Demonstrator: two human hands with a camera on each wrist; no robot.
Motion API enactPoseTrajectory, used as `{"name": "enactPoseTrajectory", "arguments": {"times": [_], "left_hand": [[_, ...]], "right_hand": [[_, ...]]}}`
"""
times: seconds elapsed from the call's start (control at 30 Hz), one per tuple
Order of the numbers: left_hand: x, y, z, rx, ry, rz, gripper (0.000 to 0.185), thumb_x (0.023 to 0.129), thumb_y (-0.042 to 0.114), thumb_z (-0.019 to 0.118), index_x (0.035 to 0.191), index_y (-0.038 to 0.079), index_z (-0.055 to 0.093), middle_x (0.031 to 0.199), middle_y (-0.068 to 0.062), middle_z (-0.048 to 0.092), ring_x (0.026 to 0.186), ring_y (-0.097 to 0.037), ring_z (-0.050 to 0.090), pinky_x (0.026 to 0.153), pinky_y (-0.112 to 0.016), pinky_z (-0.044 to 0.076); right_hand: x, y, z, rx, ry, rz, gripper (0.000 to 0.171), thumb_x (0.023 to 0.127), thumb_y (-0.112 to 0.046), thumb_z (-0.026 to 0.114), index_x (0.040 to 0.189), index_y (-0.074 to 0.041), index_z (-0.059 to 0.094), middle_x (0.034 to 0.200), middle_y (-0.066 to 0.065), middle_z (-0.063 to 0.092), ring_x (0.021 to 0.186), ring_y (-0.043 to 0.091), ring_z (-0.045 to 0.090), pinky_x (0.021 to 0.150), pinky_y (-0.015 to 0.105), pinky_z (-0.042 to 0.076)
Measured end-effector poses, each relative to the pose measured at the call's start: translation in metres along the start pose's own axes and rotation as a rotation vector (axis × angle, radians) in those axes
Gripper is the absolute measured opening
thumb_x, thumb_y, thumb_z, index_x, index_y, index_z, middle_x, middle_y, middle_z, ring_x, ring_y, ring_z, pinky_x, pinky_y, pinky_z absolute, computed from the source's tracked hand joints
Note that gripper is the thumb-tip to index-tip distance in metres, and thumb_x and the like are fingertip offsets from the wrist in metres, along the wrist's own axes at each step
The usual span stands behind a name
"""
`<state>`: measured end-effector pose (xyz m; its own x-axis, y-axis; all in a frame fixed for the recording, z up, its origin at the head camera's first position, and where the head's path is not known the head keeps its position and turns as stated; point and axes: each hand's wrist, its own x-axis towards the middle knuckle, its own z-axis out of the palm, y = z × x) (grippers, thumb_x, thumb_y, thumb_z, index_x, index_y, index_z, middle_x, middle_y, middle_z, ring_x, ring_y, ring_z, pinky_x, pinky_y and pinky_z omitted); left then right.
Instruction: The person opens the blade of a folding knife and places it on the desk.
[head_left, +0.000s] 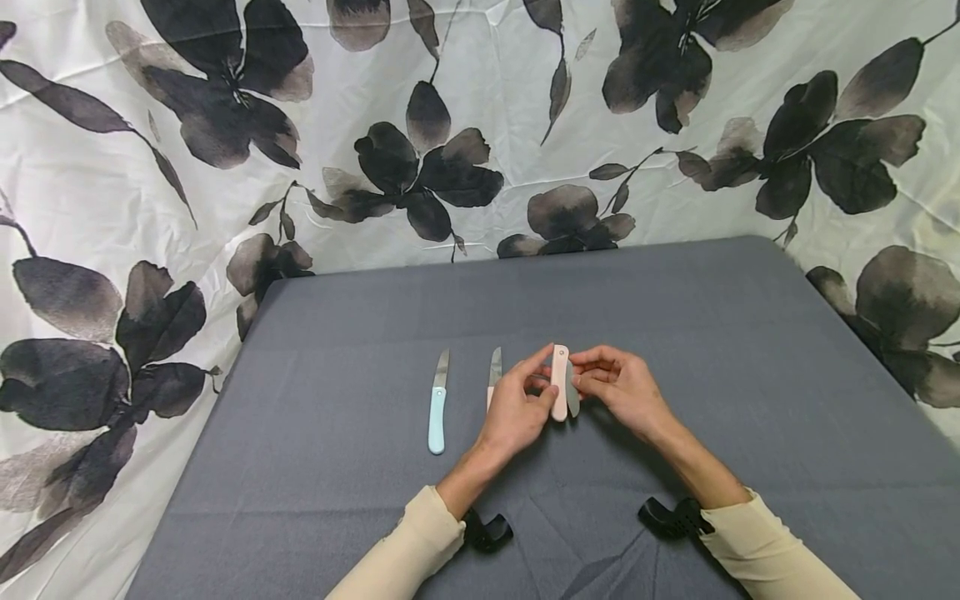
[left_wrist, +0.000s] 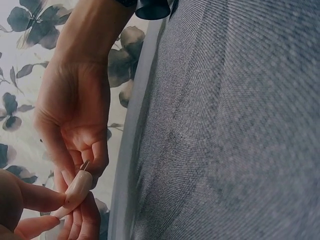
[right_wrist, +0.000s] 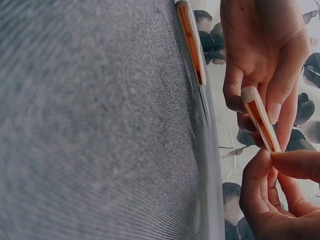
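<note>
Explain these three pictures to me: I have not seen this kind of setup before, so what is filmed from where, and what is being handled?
There is no machine: a person works with two bare hands. The wide picture comes from a camera on the head, the two close ones from cameras strapped to each wrist. On the grey table lie a light blue-handled knife and a second knife, partly hidden behind the left hand. Both hands, the right hand included, share a grip on a pale pink folding knife, its blade partly swung out. A flowered cloth hangs behind.
</note>
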<state>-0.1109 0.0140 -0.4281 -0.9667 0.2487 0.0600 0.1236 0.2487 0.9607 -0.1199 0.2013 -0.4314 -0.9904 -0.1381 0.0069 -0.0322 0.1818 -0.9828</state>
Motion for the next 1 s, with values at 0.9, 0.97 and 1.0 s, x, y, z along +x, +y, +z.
{"name": "enactPoseTrajectory", "arguments": {"times": [0.9,0.97,1.0], "left_hand": [[0.002,-0.003,-0.002,-0.052,0.015,-0.033,0.06,0.097,0.0,0.067,0.15,0.025,0.057,0.122,-0.015,0.069,0.099,-0.021,0.073,0.068,-0.016,0.052],[0.003,-0.003,-0.002,-0.057,0.015,-0.031,0.06,0.097,0.0,0.067,0.15,0.025,0.056,0.122,-0.015,0.069,0.1,-0.022,0.073,0.068,-0.017,0.052],[0.003,-0.003,-0.002,-0.057,0.014,-0.029,0.06,0.097,0.001,0.067,0.15,0.025,0.056,0.123,-0.015,0.069,0.1,-0.023,0.073,0.069,-0.017,0.052]], "right_hand": [[-0.01,-0.006,0.003,-0.132,-0.004,-0.016,0.038,0.098,-0.006,0.07,0.135,-0.002,0.06,0.114,0.022,0.067,0.088,0.005,0.069,0.076,0.027,0.058],[-0.01,-0.006,0.003,-0.136,-0.014,-0.018,0.04,0.098,-0.005,0.07,0.136,-0.004,0.059,0.112,0.021,0.067,0.088,0.005,0.069,0.075,0.025,0.058],[-0.01,-0.006,0.003,-0.13,-0.017,-0.021,0.041,0.098,-0.004,0.07,0.137,-0.003,0.058,0.111,0.021,0.067,0.088,0.005,0.069,0.075,0.025,0.058]]}}
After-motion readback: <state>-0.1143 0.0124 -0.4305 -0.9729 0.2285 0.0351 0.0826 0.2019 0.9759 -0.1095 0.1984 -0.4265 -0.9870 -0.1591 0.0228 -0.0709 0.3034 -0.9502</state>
